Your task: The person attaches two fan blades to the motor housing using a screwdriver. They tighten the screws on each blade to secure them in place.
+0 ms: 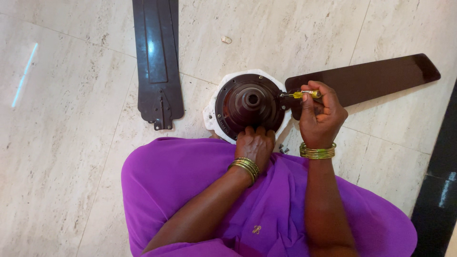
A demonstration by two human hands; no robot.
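On the pale marble floor (66, 143) in front of our lap sits a dark brown ceiling fan motor (250, 102), lying on a white foam cradle (213, 114) that keeps the round housing from rolling or scraping the stone. Our left hand (255, 145) presses down on the near edge of the motor, fingers curled over its rim, seemingly to steady it against any twisting. Our right hand (320, 116) has its grip closed tight around a small screwdriver with a yellow handle (304, 94), held level with its tip pointing left at the spot where the attached fan blade (366, 78) meets the motor's right side. That blade stretches off to the right across the floor. A second, detached blade (158, 62) lies well apart at the upper left, its bracket end toward us. A couple of small dark screws (283, 149) rest on the floor between our hands, close by the motor. Purple cloth (190, 181) drapes our knees, and gold bangles (318, 152) circle both wrists.
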